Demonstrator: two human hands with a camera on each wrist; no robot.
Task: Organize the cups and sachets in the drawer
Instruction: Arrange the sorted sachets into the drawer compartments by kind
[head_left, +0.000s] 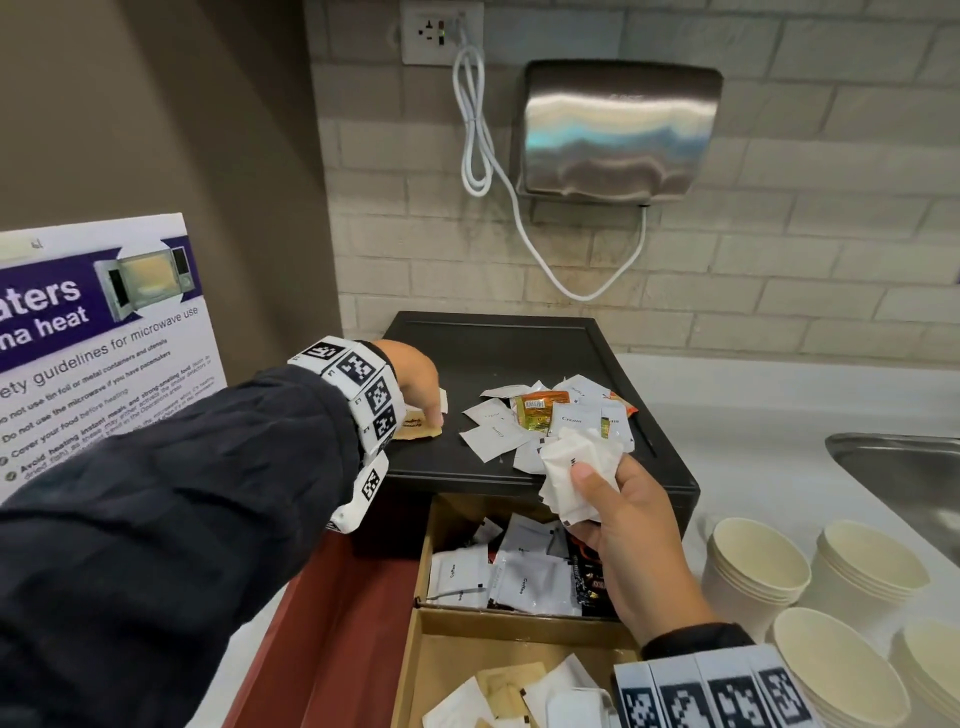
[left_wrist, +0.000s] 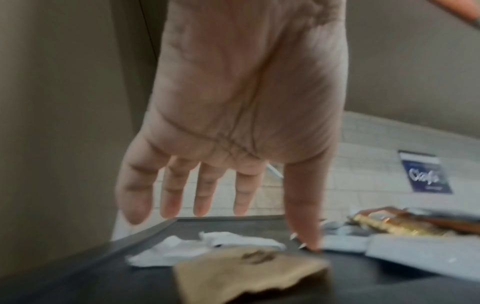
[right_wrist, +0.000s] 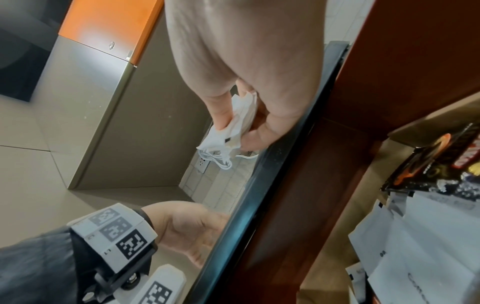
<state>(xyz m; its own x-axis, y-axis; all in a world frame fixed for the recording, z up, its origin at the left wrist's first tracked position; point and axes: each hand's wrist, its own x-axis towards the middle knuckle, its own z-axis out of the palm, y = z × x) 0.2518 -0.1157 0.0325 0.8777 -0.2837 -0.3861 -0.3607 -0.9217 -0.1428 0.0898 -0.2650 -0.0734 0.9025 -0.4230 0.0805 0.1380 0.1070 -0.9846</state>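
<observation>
The bunch of white sachets (head_left: 574, 470) sits crumpled in your right hand (head_left: 621, 535), thumb and fingers clenched round it, held over the front edge of the black box top (head_left: 493, 353) and above the open drawer (head_left: 447, 644). Just beyond that bunch lies the loose heap of sachets (head_left: 550, 421) — white ones and a couple of gold and orange ones — spread across the box top. To the far side of it, your left hand (head_left: 415, 382) reaches down with straight, released fingers, the thumb tip touching the box top, right beside a brown sachet (head_left: 418, 428) and a small white sachet (left_wrist: 205, 245); it grasps nothing. Below, the drawer's rear compartment holds coffee sachets (head_left: 511, 574), and paper cups (head_left: 756, 569) stand stacked on the counter near your right wrist.
</observation>
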